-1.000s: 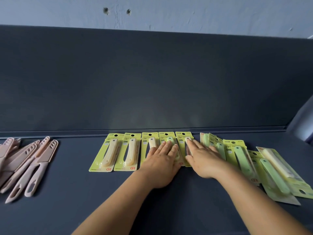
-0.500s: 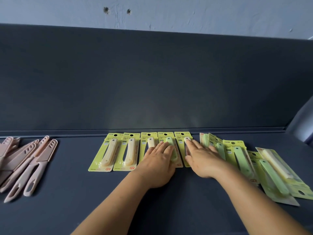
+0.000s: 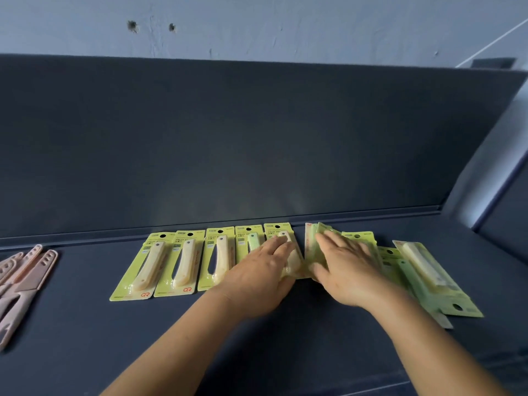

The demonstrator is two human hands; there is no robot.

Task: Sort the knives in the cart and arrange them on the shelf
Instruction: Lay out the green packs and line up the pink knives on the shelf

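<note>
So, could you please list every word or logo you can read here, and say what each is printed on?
"FRUIT KNIFE" (partly hidden): top of the yellow-green knife cards, clearest on the leftmost card.
"QR", red: bottom of the leftmost card and the second card.
Small tags and fine print on all cards: too blurred to read.
Pink knives: no text visible.

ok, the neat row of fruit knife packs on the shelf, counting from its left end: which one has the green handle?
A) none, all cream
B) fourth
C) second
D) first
B: in the row of packs, the first pack, the second and the third show cream handles, while the fourth pack shows a pale green one, just left of the left hand.
</note>
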